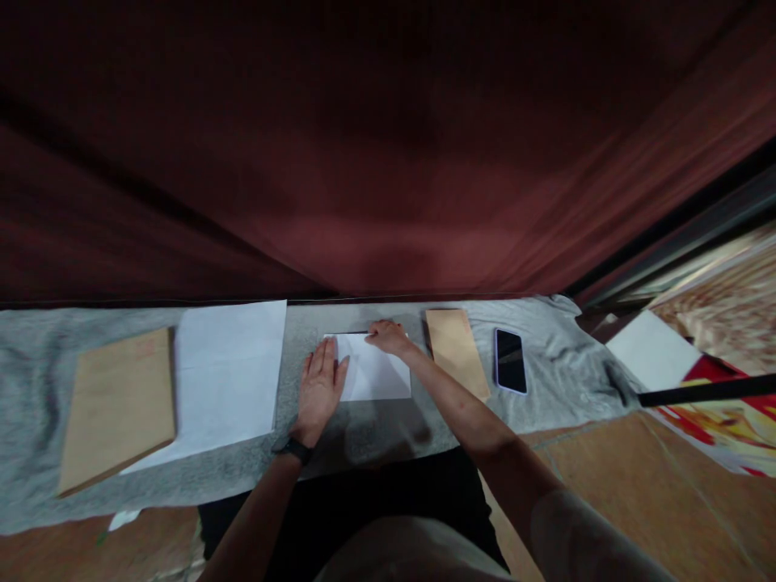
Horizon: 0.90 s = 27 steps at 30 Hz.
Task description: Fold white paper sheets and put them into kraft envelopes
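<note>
Shirt front [412,554] nearest cam. L grip [319,386] flat, thumb spread, prob. to steady white paper [377,378]; R grip [390,335] curled at far edge, can't tell if pinching.

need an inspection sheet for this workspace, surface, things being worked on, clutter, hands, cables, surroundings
Surface: grey cloth, wrinkled toward the right end
Things worked on: small white paper, flat on the cloth between the hands
Clutter: larger brown packet overlapping large white paper at left; smaller brown packet and phone at right
Hands: left hand flat across the small paper's left edge; right hand at its far edge, grip unclear
Cables: nothing seen
Surroundings: dark red fabric ahead, tiled floor below
</note>
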Tool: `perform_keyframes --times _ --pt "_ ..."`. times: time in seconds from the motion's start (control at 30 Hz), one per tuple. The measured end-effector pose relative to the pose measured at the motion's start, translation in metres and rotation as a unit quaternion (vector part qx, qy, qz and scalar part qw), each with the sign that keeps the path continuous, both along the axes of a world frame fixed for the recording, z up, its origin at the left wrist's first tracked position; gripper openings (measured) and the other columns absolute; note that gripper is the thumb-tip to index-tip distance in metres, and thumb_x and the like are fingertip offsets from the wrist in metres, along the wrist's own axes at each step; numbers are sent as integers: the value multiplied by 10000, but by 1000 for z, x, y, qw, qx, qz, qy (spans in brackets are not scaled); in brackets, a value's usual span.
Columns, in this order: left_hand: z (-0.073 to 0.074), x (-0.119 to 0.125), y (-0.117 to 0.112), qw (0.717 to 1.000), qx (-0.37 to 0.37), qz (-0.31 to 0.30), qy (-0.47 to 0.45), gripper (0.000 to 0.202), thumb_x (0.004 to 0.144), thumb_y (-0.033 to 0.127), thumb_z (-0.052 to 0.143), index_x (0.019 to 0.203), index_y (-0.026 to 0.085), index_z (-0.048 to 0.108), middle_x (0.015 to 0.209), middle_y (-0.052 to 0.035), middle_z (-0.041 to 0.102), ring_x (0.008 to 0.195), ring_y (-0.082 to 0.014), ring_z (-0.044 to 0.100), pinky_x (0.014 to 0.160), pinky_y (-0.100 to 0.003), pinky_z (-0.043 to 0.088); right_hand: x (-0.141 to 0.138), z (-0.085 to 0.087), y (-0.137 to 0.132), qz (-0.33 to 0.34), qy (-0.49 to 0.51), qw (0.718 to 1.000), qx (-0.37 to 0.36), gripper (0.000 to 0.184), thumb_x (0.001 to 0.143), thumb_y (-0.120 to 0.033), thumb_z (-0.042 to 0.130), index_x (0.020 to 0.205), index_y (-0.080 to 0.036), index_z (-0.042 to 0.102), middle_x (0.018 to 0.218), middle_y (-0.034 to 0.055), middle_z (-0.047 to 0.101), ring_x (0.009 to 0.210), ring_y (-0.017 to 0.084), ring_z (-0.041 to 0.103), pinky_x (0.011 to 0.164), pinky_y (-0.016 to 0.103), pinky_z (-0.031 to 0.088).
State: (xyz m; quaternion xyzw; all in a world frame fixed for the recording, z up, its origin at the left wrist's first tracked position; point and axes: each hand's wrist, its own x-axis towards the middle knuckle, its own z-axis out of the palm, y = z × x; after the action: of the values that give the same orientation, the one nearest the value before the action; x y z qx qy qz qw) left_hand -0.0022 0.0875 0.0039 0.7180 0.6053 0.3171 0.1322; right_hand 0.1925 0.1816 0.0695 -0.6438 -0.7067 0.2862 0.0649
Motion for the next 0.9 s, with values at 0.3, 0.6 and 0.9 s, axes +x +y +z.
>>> perform_keyframes --times 0.3,0.6,0.9 --pt "61 -26 16 925 -152 64 -342 627 821 570 723 1251 115 700 1045 -105 798 880 -245 743 824 -371 606 27 52 6 91 283 950 96 157 924 -324 637 928 -183 707 884 -13 718 859 154 644 792 245 468" --pt "106 -34 -9 970 173 -162 51 428 1017 217 454 1392 241 660 1395 -64 701 1293 -230 655 1139 -425 488 62 60 -51 71 236 914 324 239 942 -91 561 1003 -251 727 1297 47 719 1333 196 576 1236 482 312" --pt "2 -22 -79 926 189 -241 222 452 944 63 430 1271 166 724 1345 -102 727 1249 -239 687 1090 -382 528 56 -46 -142 51 163 962 211 421 978 -65 479 1274 -249 714 1389 68 686 1302 186 631 1154 391 503"
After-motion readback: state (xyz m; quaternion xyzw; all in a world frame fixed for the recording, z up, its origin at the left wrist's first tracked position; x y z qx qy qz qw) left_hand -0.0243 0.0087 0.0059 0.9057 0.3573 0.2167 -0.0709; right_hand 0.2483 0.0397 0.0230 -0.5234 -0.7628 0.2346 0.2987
